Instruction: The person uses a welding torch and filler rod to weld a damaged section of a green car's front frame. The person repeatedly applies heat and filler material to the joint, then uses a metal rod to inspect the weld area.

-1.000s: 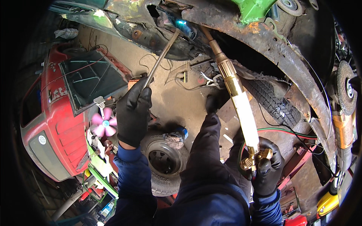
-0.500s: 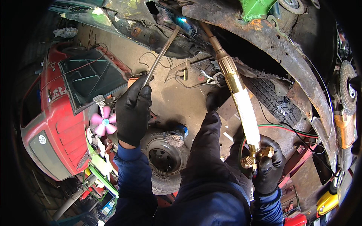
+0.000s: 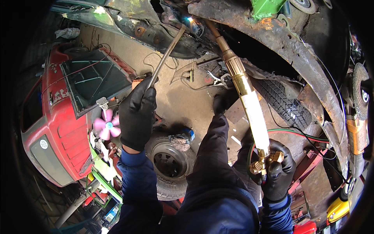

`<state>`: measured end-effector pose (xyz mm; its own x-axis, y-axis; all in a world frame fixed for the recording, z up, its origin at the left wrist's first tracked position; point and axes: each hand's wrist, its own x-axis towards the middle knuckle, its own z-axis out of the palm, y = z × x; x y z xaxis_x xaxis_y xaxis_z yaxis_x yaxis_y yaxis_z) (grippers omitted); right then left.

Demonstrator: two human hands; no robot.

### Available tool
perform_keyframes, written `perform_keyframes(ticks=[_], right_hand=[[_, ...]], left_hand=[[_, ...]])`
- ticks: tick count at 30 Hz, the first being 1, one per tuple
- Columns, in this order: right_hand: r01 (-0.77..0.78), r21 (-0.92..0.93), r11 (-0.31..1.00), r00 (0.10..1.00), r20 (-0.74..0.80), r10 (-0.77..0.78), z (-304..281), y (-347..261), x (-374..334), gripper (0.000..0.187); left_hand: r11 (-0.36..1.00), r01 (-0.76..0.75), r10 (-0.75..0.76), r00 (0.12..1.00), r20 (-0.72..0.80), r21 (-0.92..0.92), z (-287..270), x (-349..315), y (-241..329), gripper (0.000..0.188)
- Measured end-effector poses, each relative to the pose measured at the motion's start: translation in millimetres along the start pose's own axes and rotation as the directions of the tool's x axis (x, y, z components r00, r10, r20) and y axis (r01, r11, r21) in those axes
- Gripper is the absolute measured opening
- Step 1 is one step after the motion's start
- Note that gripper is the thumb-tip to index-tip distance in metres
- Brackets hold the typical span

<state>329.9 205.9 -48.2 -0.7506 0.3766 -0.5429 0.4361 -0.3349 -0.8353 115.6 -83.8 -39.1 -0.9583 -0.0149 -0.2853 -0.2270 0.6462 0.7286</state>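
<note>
My left hand point(image 3: 136, 117), in a black glove, is closed round a long metal bar point(image 3: 166, 56). The bar's flattened far end rests at or very near the rusty car body panel point(image 3: 144, 31). In my right hand point(image 3: 280, 175), also gloved, is a brass gas torch point(image 3: 249, 105), gripped low by its valve knobs point(image 3: 257, 167). Its nozzle slants up and left into a dark gap in the bodywork. A small bright glow point(image 3: 190, 19) shows just left of the nozzle and beyond the bar's end; the nozzle's very tip is hidden.
A rusted wheel-arch edge point(image 3: 288, 50) curves along the right, with a tyre point(image 3: 286, 105) below it. Red and green hoses point(image 3: 296, 132) run to the torch. A loose wheel point(image 3: 169, 165) lies near my legs. Left stand a red vehicle cab point(image 3: 62, 144) and a pink fan point(image 3: 107, 124).
The glow has turned from a bluish patch to a smaller, whiter point with an orange tinge. Both hands, the bar and the torch have hardly moved.
</note>
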Motion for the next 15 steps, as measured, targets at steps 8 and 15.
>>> perform_keyframes(ticks=[8, 15], right_hand=[[-0.025, -0.012, 1.0, 1.0, -0.003, 0.025, -6.5, -3.0, -7.2, 0.083], [0.015, -0.094, 0.995, 0.999, -0.049, -0.02, -15.3, -3.7, -11.0, 0.082]], left_hand=[[0.999, -0.003, 0.003, 1.0, -0.004, -0.033, 2.1, -0.3, 1.9, 0.033], [1.0, -0.002, 0.002, 1.0, -0.011, -0.021, 2.5, 0.2, -0.7, 0.032]])
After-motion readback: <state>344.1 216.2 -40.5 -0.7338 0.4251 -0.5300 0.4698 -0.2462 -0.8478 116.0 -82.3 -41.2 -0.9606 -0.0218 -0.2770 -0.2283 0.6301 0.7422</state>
